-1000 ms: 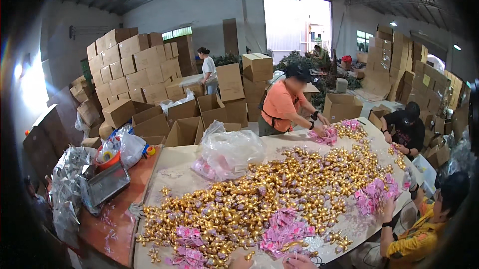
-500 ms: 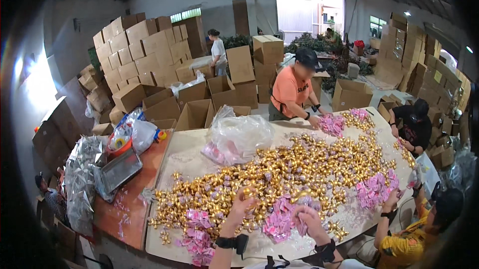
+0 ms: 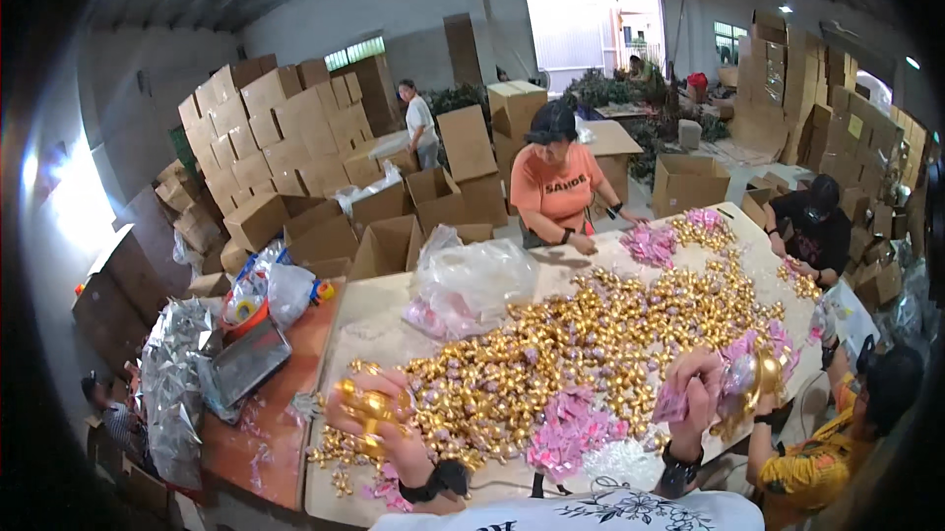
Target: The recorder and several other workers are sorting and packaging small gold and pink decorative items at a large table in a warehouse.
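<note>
My left hand [image 3: 402, 442] is raised near the left end of the gold heap, its fingers closed round a shiny gold ball ornament [image 3: 369, 413]. On the right, my right hand [image 3: 697, 388] pinches a pink packet [image 3: 672, 403]. Beside its fingers hang a clear wrapped piece and more gold balls [image 3: 750, 383]; how they join is blurred. Between my hands lies a pile of pink packets [image 3: 571, 428]. The heap of gold ball ornaments [image 3: 551, 339], with some silvery-pink ones mixed in, spreads over the pale table [image 3: 369, 300].
Across the table stands a person in orange [image 3: 559, 182]; a person in yellow [image 3: 812, 452] and one in black [image 3: 812, 226] work at the right. A clear plastic bag [image 3: 477, 275] lies at the far edge. A grey tray [image 3: 251, 364] sits left, with cartons [image 3: 389, 246] behind.
My left hand has moved left and my right hand right and up, each carrying what it holds. The person in orange has straightened, drawing one hand back from the pink packets.
</note>
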### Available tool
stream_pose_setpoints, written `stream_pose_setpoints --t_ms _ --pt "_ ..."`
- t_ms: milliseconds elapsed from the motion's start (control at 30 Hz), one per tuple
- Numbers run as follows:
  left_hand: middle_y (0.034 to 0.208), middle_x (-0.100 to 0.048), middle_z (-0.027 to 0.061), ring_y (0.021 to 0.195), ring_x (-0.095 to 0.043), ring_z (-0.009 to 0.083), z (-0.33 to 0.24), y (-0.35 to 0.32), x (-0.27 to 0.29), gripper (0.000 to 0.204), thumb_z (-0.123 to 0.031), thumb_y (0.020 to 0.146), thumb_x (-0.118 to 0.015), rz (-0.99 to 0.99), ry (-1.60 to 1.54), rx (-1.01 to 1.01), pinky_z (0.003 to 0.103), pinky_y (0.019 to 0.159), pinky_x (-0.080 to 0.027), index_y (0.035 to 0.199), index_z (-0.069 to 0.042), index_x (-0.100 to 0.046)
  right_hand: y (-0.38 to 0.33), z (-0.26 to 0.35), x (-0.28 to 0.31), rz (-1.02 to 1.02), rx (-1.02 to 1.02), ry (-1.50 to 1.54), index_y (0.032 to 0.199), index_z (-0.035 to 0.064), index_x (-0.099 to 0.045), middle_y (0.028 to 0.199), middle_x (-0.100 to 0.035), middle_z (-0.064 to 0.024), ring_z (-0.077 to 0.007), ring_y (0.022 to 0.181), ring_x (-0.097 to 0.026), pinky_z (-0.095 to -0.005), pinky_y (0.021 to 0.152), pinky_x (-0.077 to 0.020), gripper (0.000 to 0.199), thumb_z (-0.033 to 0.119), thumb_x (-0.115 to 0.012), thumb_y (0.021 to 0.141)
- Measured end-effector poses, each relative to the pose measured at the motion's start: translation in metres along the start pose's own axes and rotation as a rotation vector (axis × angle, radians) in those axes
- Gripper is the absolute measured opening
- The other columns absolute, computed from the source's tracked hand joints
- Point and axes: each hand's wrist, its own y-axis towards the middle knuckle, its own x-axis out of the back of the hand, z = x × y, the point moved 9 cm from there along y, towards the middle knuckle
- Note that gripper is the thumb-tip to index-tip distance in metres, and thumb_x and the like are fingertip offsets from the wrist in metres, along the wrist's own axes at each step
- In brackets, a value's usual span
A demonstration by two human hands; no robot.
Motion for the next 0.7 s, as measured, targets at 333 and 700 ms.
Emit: stream_pose_setpoints --t_ms 333,700 --pt "0.093 -0.053 0.0100 0.085 -0.049 0.0228 0.029 -0.018 -0.020 0.041 -0.015 0.078 -0.057 0.497 0.521 -0.034 0.038 0.075 -0.040 0.114 -0.004 -0.042 -0.006 -0.029 -0.005 0.100 -0.290 0.133 0.107 -0.0006 -0.051 0.067 -0.045 -0.0017 -0.0096 0.061 -0.042 -0.0219 0.060 -0.0369 0.028 0.010 -0.040 0.084" --pt "0.077 -0.054 0.0102 0.072 -0.051 0.0256 -0.012 -0.074 -0.131 0.058 -0.010 0.067 -0.064 1.672 0.111 0.007 0.034 0.059 -0.042 0.121 -0.007 -0.045 -0.053 -0.069 -0.069 0.596 -0.442 -0.017 0.118 0.0049 -0.052 0.059 -0.044 0.0025 -0.0054 0.045 -0.037 -0.0182 0.041 -0.0302 0.050 0.044 -0.037 0.090"
